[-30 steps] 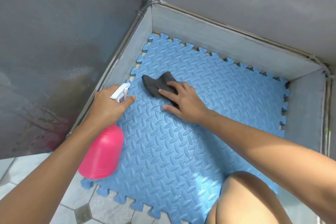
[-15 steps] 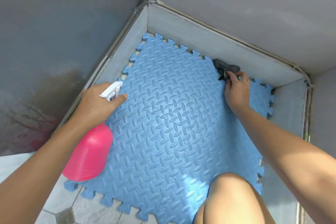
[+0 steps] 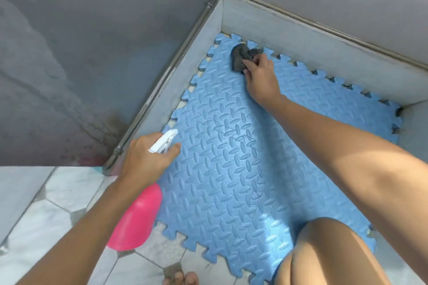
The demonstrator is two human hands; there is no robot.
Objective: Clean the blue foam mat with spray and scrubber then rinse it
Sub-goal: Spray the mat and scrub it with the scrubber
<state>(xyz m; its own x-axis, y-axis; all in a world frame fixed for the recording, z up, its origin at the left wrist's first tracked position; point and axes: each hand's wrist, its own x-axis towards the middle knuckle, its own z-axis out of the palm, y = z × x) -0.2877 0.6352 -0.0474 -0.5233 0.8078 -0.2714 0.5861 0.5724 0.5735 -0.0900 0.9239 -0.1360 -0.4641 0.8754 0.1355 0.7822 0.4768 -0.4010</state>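
Note:
The blue foam mat (image 3: 231, 169), embossed and with jigsaw edges, lies flat on the floor in a walled corner. My right hand (image 3: 261, 78) presses a dark grey scrubber (image 3: 239, 58) onto the mat near its far left corner, fingers closed over it. My left hand (image 3: 148, 159) grips the white trigger head (image 3: 164, 140) of a pink spray bottle (image 3: 136, 220), held over the mat's left edge with the nozzle pointing at the mat.
Low grey ledges (image 3: 324, 53) and dark grey walls (image 3: 92, 53) enclose the mat at the left and far sides. White tiled floor (image 3: 58, 215) lies at the near left. My bent knee (image 3: 324, 250) rests on the mat's near right, toes (image 3: 183, 280) at the bottom edge.
My right hand swept the scrubber from the mat's left middle to the far right edge, then back left to the far left corner. My left hand kept holding the spray bottle.

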